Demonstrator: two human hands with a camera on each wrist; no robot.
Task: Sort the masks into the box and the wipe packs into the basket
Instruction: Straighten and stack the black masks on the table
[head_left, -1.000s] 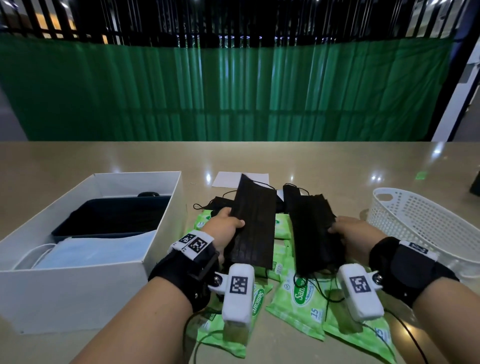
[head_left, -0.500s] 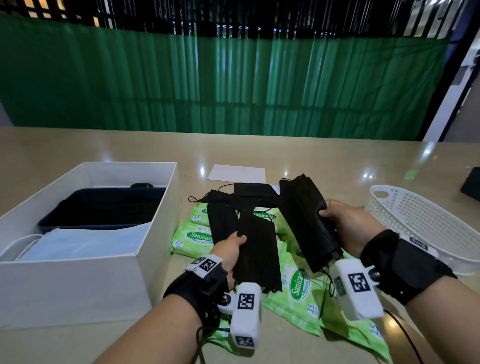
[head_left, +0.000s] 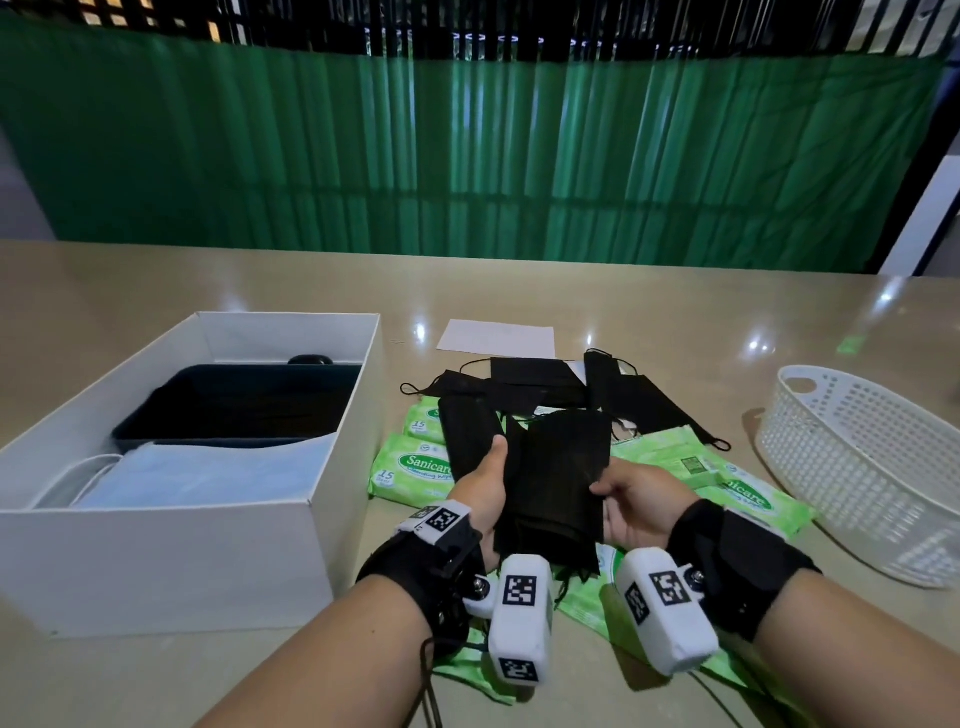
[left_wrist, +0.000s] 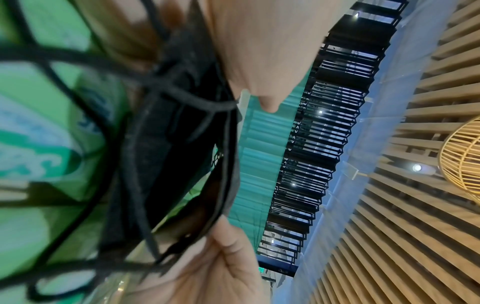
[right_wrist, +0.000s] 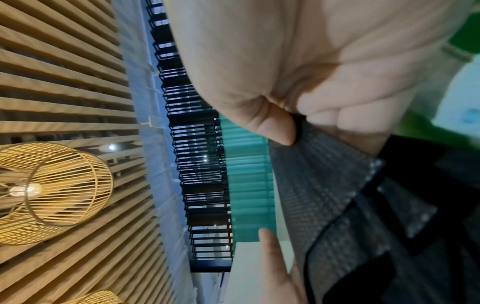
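Note:
Both hands hold one stack of black masks (head_left: 558, 483) above the pile. My left hand (head_left: 485, 493) grips its left edge, thumb on top. My right hand (head_left: 631, 501) pinches the right edge; the right wrist view shows the thumb pressed on the black masks (right_wrist: 324, 185). In the left wrist view the black masks (left_wrist: 171, 144) and their ear loops hang between the fingers. More black masks (head_left: 535, 387) lie on green wipe packs (head_left: 410, 470) on the table. The white box (head_left: 171, 551) at left holds blue masks (head_left: 197, 475). The white basket (head_left: 878, 467) stands at right.
A dark tray (head_left: 234, 405) sits in the far part of the box. A white sheet of paper (head_left: 496, 338) lies behind the pile. More wipe packs (head_left: 748, 499) spread toward the basket. A green curtain closes off the table's far side.
The two hands, each holding black masks apart, came together near the front of the pile. Their masks now form one stack held by both hands.

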